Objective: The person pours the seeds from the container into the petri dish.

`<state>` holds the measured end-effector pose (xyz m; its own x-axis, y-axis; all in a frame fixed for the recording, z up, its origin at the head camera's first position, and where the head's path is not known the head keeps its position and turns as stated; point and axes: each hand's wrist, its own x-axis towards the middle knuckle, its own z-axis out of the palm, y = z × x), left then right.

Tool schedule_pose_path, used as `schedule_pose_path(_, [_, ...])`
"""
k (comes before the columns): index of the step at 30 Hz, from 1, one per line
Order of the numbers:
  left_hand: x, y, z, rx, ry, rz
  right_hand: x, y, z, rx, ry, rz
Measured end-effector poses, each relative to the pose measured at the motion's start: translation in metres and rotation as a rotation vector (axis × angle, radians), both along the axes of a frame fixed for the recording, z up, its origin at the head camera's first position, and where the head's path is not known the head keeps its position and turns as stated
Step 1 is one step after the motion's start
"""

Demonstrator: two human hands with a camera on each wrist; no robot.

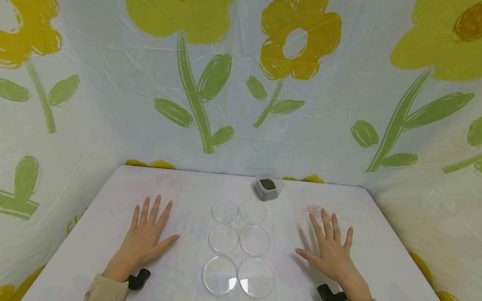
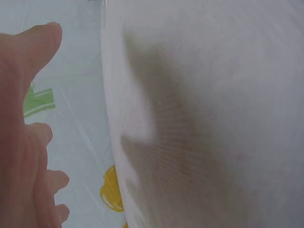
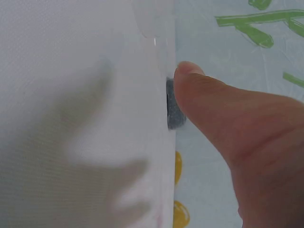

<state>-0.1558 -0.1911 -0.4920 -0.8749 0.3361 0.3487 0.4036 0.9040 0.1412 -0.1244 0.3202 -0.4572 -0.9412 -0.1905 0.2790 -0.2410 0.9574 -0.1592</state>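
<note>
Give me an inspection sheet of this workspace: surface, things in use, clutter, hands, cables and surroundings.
Surface: white tabletop, with faint reddish marks beyond the right hand.
Things in use: six clear round dishes, in two columns of three, seemingly empty; a small square tub of dark grains near the far edge.
Clutter: nothing seen.
Hands: left hand and right hand both spread above the tabletop, one on each side of the dishes, holding nothing; a black device at each wrist.
Cables: nothing seen.
Surroundings: pale sheet printed with yellow flowers and green stems, behind and on both sides.
</note>
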Motion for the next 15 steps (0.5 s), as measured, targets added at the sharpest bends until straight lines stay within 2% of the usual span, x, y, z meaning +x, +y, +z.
schedule_pose_path(6, [0.0004,-0.0013,-0.0023,-0.004,-0.008,0.01,-0.0006,-0.0013,0.0002,0.001,0.0,0.004])
schedule_pose_path(12, [0.0002,0.0016,-0.0019,0.039,-0.068,-0.01,-0.002,0.0002,0.0009,-0.034,-0.024,-0.002])
schedule_pose_path(15, [-0.0036,0.0026,-0.0017,0.062,-0.094,-0.026,-0.006,0.0013,0.0023,-0.076,-0.027,0.001])
